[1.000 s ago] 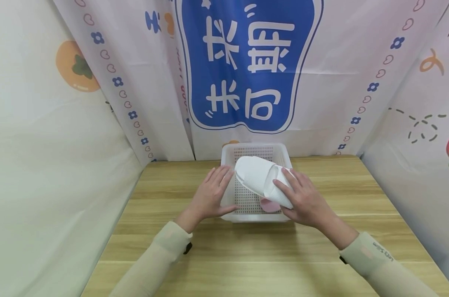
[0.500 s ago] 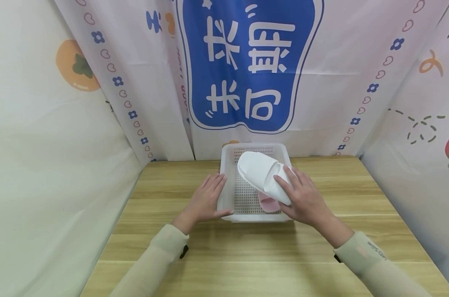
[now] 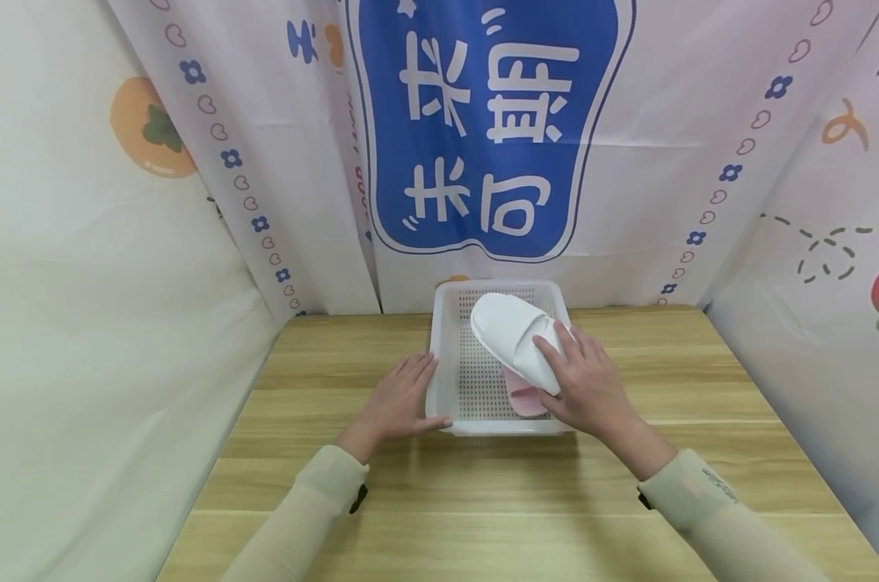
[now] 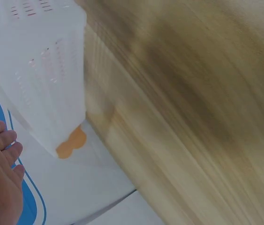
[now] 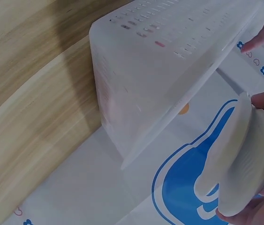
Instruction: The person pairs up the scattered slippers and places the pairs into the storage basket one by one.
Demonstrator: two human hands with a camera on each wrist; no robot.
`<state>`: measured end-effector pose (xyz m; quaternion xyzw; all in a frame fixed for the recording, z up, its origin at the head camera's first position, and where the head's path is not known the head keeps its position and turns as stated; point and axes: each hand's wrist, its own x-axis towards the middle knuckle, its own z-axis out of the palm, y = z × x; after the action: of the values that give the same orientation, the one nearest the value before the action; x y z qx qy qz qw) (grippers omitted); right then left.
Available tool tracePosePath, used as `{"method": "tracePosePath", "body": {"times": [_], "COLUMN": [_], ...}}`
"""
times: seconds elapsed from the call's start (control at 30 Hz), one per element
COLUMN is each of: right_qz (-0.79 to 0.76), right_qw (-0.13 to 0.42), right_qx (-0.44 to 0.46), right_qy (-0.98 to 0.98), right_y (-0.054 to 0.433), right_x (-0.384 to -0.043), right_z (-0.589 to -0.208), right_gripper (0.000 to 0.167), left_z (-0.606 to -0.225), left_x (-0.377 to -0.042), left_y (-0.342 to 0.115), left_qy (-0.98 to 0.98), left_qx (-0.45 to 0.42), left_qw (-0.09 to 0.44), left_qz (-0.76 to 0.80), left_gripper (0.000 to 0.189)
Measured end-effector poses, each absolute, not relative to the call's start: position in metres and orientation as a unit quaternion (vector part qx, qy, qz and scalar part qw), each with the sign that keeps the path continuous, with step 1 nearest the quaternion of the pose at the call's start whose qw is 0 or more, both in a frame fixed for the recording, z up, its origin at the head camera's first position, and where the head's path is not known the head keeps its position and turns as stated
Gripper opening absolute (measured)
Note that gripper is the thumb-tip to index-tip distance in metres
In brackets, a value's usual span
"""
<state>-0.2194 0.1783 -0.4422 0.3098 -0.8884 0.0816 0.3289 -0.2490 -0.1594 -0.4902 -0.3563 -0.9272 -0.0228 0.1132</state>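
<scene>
My right hand (image 3: pixel 588 388) grips a pair of white slippers (image 3: pixel 508 327) at the heel end, fingers over the top and thumb below. Toes point to the back left. In the right wrist view the slippers (image 5: pixel 244 159) show as two thick layers, one against the other, beyond the basket's rim. Below them in the head view, a pink slipper (image 3: pixel 524 400) lies in the white plastic basket (image 3: pixel 445 388), partly covered. My left hand (image 3: pixel 392 404) lies along the basket's left side with straight fingers, the thumb at the front left corner.
The basket stands at the back of a wood-grain table (image 3: pixel 483 501), close to a printed cloth backdrop (image 3: pixel 628 202). White cloth walls (image 3: pixel 119 323) rise on the left and right sides.
The slippers have shifted slightly toward the back, and my right hand has moved a little left. My left hand has moved from over the basket's left rim to its outer side.
</scene>
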Motion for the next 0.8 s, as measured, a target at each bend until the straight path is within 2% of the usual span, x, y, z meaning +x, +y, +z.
{"method": "tracePosePath", "body": {"times": [0.4, 0.8], "right_qz": [0.085, 0.065], "right_qw": [0.318, 0.301], "right_qx": [0.271, 0.222], "right_qy": [-0.905, -0.925], "right_y": [0.161, 0.137], "right_x": [-0.225, -0.233], "right_z": [-0.441, -0.438], "right_gripper": [0.088, 0.077], "left_z": [-0.501, -0.505], "left_x": [-0.249, -0.250], "left_y": [-0.166, -0.167], "left_qy": [-0.927, -0.928], "left_qx": [-0.364, -0.361], "left_qw": [0.084, 0.091], "left_qz": [-0.026, -0.031], "left_gripper": [0.110, 0.114]}}
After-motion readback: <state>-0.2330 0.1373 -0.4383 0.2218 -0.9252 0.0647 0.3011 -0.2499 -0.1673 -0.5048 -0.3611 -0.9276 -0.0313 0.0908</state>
